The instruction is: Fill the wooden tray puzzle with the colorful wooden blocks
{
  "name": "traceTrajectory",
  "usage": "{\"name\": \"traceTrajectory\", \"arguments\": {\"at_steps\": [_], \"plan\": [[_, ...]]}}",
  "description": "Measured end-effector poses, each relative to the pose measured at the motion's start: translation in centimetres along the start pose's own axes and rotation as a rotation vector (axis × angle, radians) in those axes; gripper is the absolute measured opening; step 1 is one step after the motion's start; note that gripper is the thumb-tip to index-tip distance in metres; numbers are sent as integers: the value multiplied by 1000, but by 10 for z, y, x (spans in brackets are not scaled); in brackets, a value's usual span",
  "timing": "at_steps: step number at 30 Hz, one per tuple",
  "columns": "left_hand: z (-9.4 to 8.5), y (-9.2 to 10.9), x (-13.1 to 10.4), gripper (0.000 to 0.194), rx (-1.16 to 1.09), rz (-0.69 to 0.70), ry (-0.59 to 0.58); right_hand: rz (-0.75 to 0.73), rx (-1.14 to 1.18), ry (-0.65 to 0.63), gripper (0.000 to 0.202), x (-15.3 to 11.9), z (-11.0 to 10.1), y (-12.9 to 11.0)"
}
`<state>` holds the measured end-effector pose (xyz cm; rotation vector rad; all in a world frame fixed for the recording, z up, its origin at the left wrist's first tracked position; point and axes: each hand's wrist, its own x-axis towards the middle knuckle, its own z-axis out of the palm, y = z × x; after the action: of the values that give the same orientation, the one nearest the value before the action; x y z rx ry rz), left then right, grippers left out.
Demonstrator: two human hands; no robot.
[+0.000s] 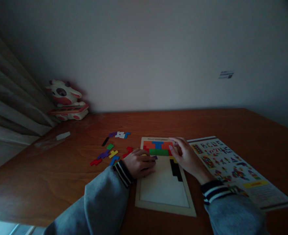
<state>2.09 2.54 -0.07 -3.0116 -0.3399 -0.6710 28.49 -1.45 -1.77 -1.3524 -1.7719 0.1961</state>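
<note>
From my remote post I view one puzzle board, lying flat on the bench between the two hands; its long axis runs away from the wearer, the headed end farthest off. The left hand lies palm down over the left edge, fingers bent beside a small purple piece — whether they pinch it I cannot tell. The right hand rests at the far right corner, thumb and forefinger apart. Within the frame I note one blue T-shape, one green bar and a black stepped block. To the left I count at least ten loose pieces; to the right, one printed sheet slants from far left to near right. The board's heading, the sheet's lettering and the wall label — all too blurred to read surely.
</note>
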Motion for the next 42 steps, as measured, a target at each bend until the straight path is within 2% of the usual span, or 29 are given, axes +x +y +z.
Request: {"name": "traceTrajectory", "arguments": {"at_steps": [7,12,18,20,23,25,28,33,37,42], "plan": [[-3,-10,-7,30,56,-34,40,-3,-21,-29,32,-1,-1,-1],[-5,-7,-6,27,97,-21,5,-7,-38,-42,32,0,-2,-3],[-6,-9,-7,29,120,-83,10,-17,-35,-52,32,-1,-1,0],[-10,-15,-10,26,157,-198,18,-19,-50,-55,33,-2,0,4],[-19,-33,-22,25,282,-582,76,-45,-63,-40,33,-3,2,8],[-25,-49,-38,33,356,-844,86,-59,-64,-44,33,-3,3,9],[-30,-74,-65,38,367,-1093,20,-44,-68,-62,33,-3,3,7],[-26,-100,-90,34,319,-1111,12,-36,-69,-62,31,-4,2,1],[-23,-106,-93,29,280,-1091,6,-34,-60,-60,31,-5,1,1],[-27,-108,-93,23,256,-1072,27,-36,-64,-62,33,-5,2,5]]}}
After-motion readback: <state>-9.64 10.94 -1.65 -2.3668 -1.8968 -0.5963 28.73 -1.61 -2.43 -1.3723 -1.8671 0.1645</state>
